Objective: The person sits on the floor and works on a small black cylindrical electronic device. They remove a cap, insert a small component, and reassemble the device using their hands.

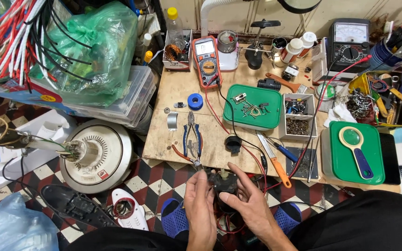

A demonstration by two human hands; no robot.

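Small black motor part, with a pale stub at its top, sits between both hands just off the near edge of the wooden board, above the checkered floor. The left hand curls its fingers round the part's left side; the right hand closes thumb and fingers on its right side and top, so both grip it, though how tight is hard to tell. Thin wires seem to trail beneath it.

Along the board's near edge lie blue-handled pliers, a round black cap and an orange-handled knife, close to the hands; bare wood opens left of the pliers. Further back sit a green tray of screws, an orange multimeter and a roll of blue tape. To the right, a green box carries a magnifier. Left on the floor stands a round white fan housing with a small red-and-white label near its lower rim.
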